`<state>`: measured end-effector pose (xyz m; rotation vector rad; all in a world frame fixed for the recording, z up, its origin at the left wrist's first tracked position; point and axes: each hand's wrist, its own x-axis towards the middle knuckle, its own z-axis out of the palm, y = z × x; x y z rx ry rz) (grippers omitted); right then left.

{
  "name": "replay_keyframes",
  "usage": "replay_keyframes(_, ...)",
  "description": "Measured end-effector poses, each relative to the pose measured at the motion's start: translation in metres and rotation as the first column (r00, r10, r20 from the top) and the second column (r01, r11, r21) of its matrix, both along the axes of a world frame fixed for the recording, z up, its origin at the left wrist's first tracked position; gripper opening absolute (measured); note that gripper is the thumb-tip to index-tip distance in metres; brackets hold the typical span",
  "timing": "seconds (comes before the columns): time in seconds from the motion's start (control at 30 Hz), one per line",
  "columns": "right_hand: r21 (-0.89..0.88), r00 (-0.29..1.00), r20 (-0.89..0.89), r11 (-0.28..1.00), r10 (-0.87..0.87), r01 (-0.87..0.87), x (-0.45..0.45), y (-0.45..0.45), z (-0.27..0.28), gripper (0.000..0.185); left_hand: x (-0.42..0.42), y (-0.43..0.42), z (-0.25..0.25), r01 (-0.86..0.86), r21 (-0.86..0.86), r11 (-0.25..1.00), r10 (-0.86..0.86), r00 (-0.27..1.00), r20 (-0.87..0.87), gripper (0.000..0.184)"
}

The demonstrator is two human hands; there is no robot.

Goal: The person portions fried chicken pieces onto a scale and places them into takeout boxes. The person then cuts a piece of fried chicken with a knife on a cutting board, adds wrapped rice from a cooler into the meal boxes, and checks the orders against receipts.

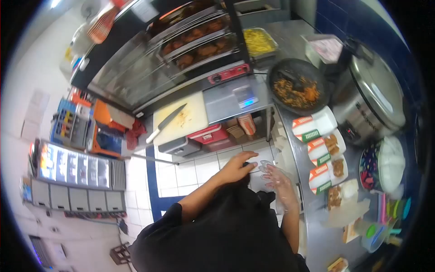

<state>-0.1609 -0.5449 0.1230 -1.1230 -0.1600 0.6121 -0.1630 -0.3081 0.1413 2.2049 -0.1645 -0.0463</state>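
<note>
My left hand [236, 168] is bare and held in front of my body, its fingers curved around something dark that I cannot make out. Close beside it on the right, my right hand [275, 177] wears a clear plastic glove, with its fingers apart and nothing visible in them. Both hands are above the tiled floor [186, 174], left of the steel counter. On that counter, open paper boxes [324, 119] stand in a column, several with brown food pieces [332, 144] inside. Below them lies food with rice [349, 188] on paper.
A knife [170, 120] lies on a cutting board [199, 102] beside a digital scale [247, 100]. Above is a glass food warmer [149, 68]. A black pan [297, 86], a large steel cooker [374, 97] and a yellow food tray [259, 41] stand at the right.
</note>
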Motion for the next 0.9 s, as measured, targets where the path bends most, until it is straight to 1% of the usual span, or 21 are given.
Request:
replay_keyframes(0.03, -0.117, 0.994, 0.098, 0.993, 0.043, -0.032, 0.006, 0.01, 0.0, 0.051, -0.003, 0.012, 0.002, -0.097, -0.085, 0.992, 0.081, 0.981, -0.177, 0.039)
replay_keyframes(0.07, -0.137, 0.992, 0.107, 0.989, 0.07, -0.055, 0.012, 0.02, -0.005, 0.051, -0.004, 0.029, -0.007, -0.138, -0.087, 0.987, 0.127, 0.984, -0.128, 0.037)
replay_keyframes(0.1, -0.175, 0.996, 0.032, 0.981, 0.084, -0.078, 0.021, 0.035, -0.017, 0.049, -0.007, 0.045, -0.016, -0.161, -0.107, 0.981, 0.148, 0.982, -0.119, 0.037)
replay_keyframes(0.13, -0.209, 0.994, -0.041, 0.972, 0.097, -0.104, 0.031, 0.05, -0.025, 0.046, -0.01, 0.062, -0.01, -0.239, -0.07, 0.969, 0.217, 0.948, -0.232, 0.035)
replay_keyframes(0.17, -0.221, 0.991, -0.029, 0.967, 0.127, -0.13, 0.039, 0.068, -0.025, 0.046, -0.013, 0.081, -0.006, -0.311, -0.025, 0.95, 0.284, 0.896, -0.342, 0.034)
replay_keyframes(0.27, -0.31, 0.995, -0.013, 0.946, 0.102, -0.101, 0.064, 0.13, -0.031, 0.04, -0.028, 0.147, -0.032, -0.399, -0.078, 0.914, 0.378, 0.903, -0.203, 0.03)
replay_keyframes(0.33, -0.497, 0.86, 0.412, 0.866, 0.301, -0.064, 0.097, 0.186, -0.047, 0.035, -0.036, 0.195, -0.052, -0.418, -0.125, 0.9, 0.401, 0.905, -0.139, 0.03)
replay_keyframes(0.4, -0.584, 0.66, 0.586, 0.81, 0.47, -0.059, 0.144, 0.255, -0.069, 0.031, -0.042, 0.251, -0.065, -0.482, -0.158, 0.862, 0.461, 0.874, -0.153, 0.031)
replay_keyframes(0.47, -0.739, 0.616, 0.587, 0.658, 0.525, 0.145, 0.184, 0.327, -0.087, 0.035, -0.043, 0.308, -0.072, -0.483, -0.169, 0.86, 0.462, 0.874, -0.149, 0.03)
replay_keyframes(0.53, -0.883, 0.518, 0.464, 0.417, 0.718, 0.214, 0.231, 0.388, -0.112, 0.033, -0.054, 0.355, -0.067, -0.516, -0.141, 0.845, 0.499, 0.855, -0.141, 0.027)
replay_keyframes(0.57, -0.893, 0.519, 0.448, 0.397, 0.728, 0.213, 0.247, 0.408, -0.118, 0.033, -0.057, 0.384, -0.069, -0.556, -0.207, 0.805, 0.536, 0.831, -0.149, 0.027)
replay_keyframes(0.6, -0.865, 0.502, 0.501, 0.428, 0.705, 0.263, 0.262, 0.427, -0.122, 0.039, -0.061, 0.414, -0.06, -0.627, -0.143, 0.766, 0.6, 0.777, -0.192, 0.026)
replay_keyframes(0.63, -0.829, 0.478, 0.558, 0.464, 0.678, 0.311, 0.272, 0.446, -0.123, 0.046, -0.066, 0.445, -0.059, -0.691, -0.133, 0.711, 0.673, 0.723, -0.158, 0.026)
replay_keyframes(0.67, -0.864, 0.47, 0.501, 0.391, 0.727, 0.317, 0.277, 0.455, -0.126, 0.047, -0.073, 0.483, -0.073, -0.723, -0.186, 0.665, 0.721, 0.687, -0.091, 0.027)
replay_keyframes(0.7, -0.894, 0.461, 0.438, 0.32, 0.771, 0.313, 0.276, 0.454, -0.135, 0.048, -0.079, 0.516, -0.075, -0.798, -0.137, 0.587, 0.8, 0.598, -0.055, 0.026)
replay_keyframes(0.73, -0.854, 0.304, 0.498, 0.398, 0.812, 0.335, 0.281, 0.424, -0.169, 0.05, -0.08, 0.542, -0.065, -0.869, -0.038, 0.494, 0.869, 0.495, -0.026, 0.026)
replay_keyframes(0.77, -0.865, 0.244, 0.475, 0.4, 0.845, 0.302, 0.263, 0.415, -0.161, 0.05, -0.093, 0.589, -0.103, -0.89, 0.066, 0.452, 0.874, 0.456, 0.17, 0.027)
replay_keyframes(0.8, -0.877, 0.183, 0.453, 0.4, 0.872, 0.267, 0.244, 0.405, -0.152, 0.051, -0.104, 0.624, -0.121, -0.932, 0.169, 0.32, 0.933, 0.341, 0.116, 0.03)
replay_keyframes(0.83, -0.91, 0.261, 0.388, 0.323, 0.884, 0.258, 0.214, 0.389, -0.132, 0.039, -0.112, 0.651, -0.133, -0.862, 0.491, 0.127, 0.944, 0.256, 0.206, 0.041)
replay_keyframes(0.87, -0.929, 0.29, 0.222, 0.112, 0.931, 0.352, 0.193, 0.354, -0.159, 0.029, -0.105, 0.657, -0.112, -0.794, 0.608, -0.015, 0.985, 0.093, 0.145, 0.061)
replay_keyframes(0.9, -0.977, 0.217, 0.022, -0.026, 0.976, 0.214, 0.169, 0.337, -0.117, 0.023, -0.107, 0.677, -0.135, -0.802, 0.587, -0.112, 0.981, 0.004, 0.193, 0.084)
